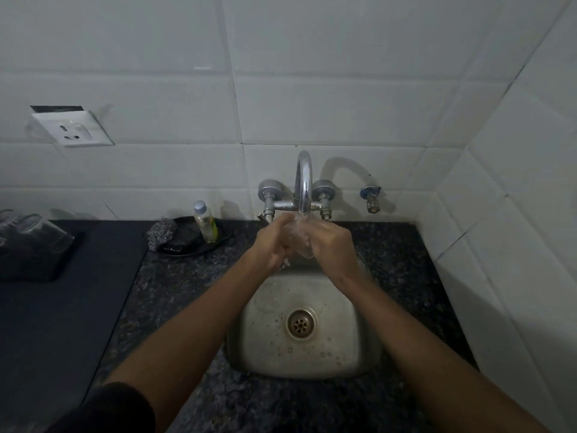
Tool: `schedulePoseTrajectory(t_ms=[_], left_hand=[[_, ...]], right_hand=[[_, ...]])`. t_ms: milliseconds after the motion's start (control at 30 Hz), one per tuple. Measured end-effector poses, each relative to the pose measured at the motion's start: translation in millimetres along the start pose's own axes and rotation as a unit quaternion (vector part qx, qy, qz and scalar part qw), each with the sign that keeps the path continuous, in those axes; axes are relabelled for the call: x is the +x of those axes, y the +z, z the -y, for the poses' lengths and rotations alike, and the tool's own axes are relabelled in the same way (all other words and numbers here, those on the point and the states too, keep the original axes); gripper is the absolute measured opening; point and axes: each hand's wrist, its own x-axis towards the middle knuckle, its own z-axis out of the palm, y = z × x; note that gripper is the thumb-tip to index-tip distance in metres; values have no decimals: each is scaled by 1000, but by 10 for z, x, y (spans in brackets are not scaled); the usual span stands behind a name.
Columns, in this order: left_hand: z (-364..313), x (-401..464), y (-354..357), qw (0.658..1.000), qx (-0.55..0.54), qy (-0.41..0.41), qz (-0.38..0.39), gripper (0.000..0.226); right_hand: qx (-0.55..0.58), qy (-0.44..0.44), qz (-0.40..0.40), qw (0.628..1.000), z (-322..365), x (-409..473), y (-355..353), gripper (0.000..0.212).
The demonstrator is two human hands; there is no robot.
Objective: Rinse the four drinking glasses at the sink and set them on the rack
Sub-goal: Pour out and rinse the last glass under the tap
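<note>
White tiles cover the wall behind a dark stone bench (193, 276) with a small steel sink (337, 348) set in it. Both hands meet under the tap (303, 182), above the far edge of the sink. The left hand (274, 242) and the right hand (331, 245) curl around one clear glass (300, 242), held between them in the running water. Left of the hands, a black plate (187, 250) carries a scrubber (160, 234) and a small bottle (206, 221). Far to the left, more glasses (31, 232) stand on a dark tray (34, 264).

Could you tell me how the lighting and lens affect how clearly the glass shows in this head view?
Head view: dim, greyish light; wide-angle bending of the wall tiles; the clear glass held under the tap between left hand and right hand is blurred by running water.
</note>
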Motion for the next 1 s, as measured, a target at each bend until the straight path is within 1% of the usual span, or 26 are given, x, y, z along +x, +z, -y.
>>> schedulePoseTrajectory(t_ms=[67,100,133,167,200,233,267,300,333,400,433,467,500,533,567,600,633,700,733,767,800,867,900,933,967,1000], left_hand=[[22,-7,-6,999,-16,28,1,61],[46,-14,-2,999,-20,27,7,59],[59,-17,0,1000,-16,10,15,56],[48,-38,19,1000,-3,-14,22,52],[37,-48,29,999,18,-37,21,50],[30,-35,23,998,46,-49,10,46],[12,-46,23,997,57,-49,2,41],[9,-52,14,998,54,-36,-4,37],[10,-63,16,999,37,-20,-9,34],[25,-77,17,1000,-15,16,5,29],[27,-94,34,999,-27,20,27,27],[10,-132,68,998,-36,12,52,27],[0,-129,77,997,-26,4,70,29],[-27,-144,100,997,-10,-7,78,31],[-55,-149,113,997,17,-13,81,32],[-82,-152,120,997,37,-18,73,33],[-91,-131,102,997,42,-13,59,36],[-105,-102,78,999,15,10,49,48],[-110,-108,79,998,5,20,61,51],[-122,-137,93,996,-2,24,82,50],[-127,-153,106,995,-16,16,100,51],[-166,-185,123,993,-4,6,119,55],[-176,-186,117,994,19,7,107,54],[-175,-168,102,995,36,8,88,51],[-172,-149,91,996,38,11,74,47],[-162,-135,78,998,24,16,63,42]], right_hand=[[79,205,-50,974,72,19,33,23],[85,242,-62,964,77,24,42,24],[68,218,-60,972,64,19,36,24],[39,156,-43,986,65,12,11,23],[4,58,-11,998,70,-5,-25,22],[-29,-42,18,999,46,-29,-52,22],[-48,-95,37,994,6,-49,-57,24],[-47,-92,40,994,-9,-71,-51,26],[-27,-33,30,999,3,-68,-38,27],[35,138,-16,990,69,-5,-29,23],[49,165,-24,985,88,29,-32,21],[29,127,-20,991,103,61,-35,20],[2,45,-15,999,125,69,-41,21],[-25,-58,-5,998,130,45,-59,22],[-45,-127,4,991,118,18,-74,22],[-46,-136,15,990,118,0,-86,21],[-34,-96,6,995,129,-8,-90,21],[17,71,-51,996,162,7,-79,19],[41,123,-61,990,173,28,-63,19],[42,124,-55,990,171,44,-65,20],[13,83,-33,996,170,59,-75,21],[-50,-65,13,997,93,49,-91,24],[-66,-92,16,993,53,54,-86,25],[-60,-65,8,996,51,61,-75,24],[-34,10,-9,999,78,78,-67,22],[8,109,-29,994,113,113,-64,22]])
